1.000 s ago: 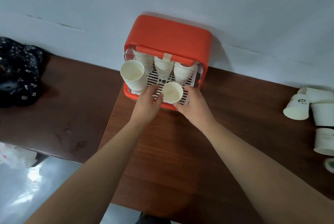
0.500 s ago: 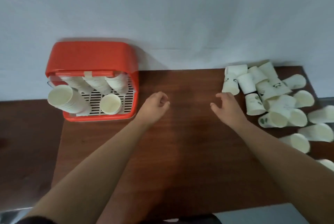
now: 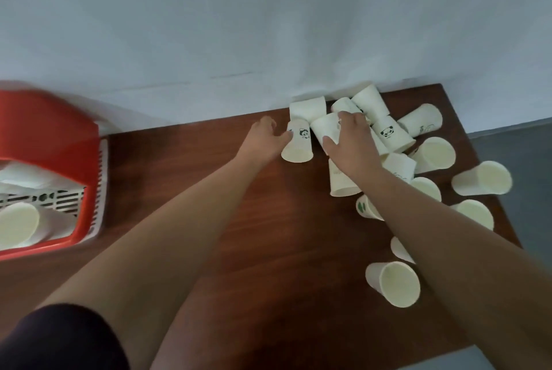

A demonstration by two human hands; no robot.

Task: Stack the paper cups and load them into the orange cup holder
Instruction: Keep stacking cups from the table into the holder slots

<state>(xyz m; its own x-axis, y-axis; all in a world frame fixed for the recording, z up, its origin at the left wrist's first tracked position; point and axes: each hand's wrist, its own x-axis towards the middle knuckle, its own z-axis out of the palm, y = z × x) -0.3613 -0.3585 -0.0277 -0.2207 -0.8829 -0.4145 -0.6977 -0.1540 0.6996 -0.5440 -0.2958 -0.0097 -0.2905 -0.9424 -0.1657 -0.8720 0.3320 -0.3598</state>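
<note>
Orange cup holder (image 3: 59, 142) with stacked cups (image 3: 18, 225) stood on the brown table (image 3: 239, 250), loose paper cups (image 3: 481, 181) lay well right of the holder, left hand (image 3: 265, 142) touched a panda cup (image 3: 298, 145), grip impossible to tell, right hand (image 3: 352, 145) clasped a neighbouring cup (image 3: 324, 129) farther from the holder.

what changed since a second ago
Both hands let go of the front cup in the orange cup holder and moved right to the loose pile: the left hand touches a panda cup, the right hand grips a white cup. The holder and its stacked cups stayed put.
</note>
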